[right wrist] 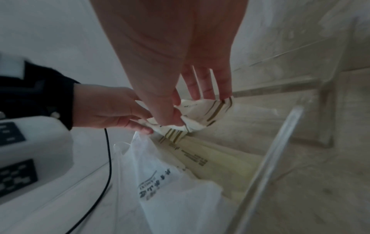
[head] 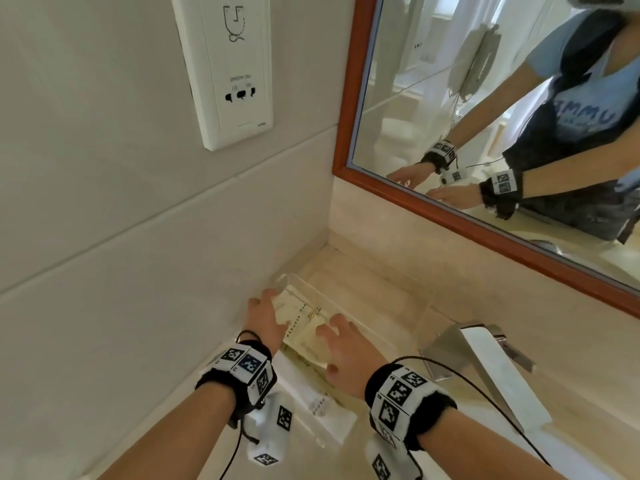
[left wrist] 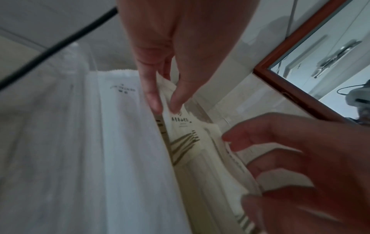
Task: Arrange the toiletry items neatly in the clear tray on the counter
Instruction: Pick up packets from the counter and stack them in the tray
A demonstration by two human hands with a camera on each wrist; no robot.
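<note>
A clear tray (head: 412,317) stands on the beige counter in the corner by the wall. Several cream packets (head: 304,317) with olive stripes stand on edge inside it, next to a white printed packet (head: 329,410). My left hand (head: 263,313) pinches the top edge of one cream packet (left wrist: 190,142) between thumb and fingertips (left wrist: 154,101). My right hand (head: 343,344) holds the same bunch of cream packets (right wrist: 204,110) from the other side, thumb in front and fingers behind. The white packet (right wrist: 170,182) leans beside them against the tray wall (right wrist: 280,142).
A chrome faucet (head: 485,358) stands just right of the tray. A wood-framed mirror (head: 485,223) hangs above the counter's back ledge. A white socket plate (head: 235,71) is on the tiled wall at left, close to the tray.
</note>
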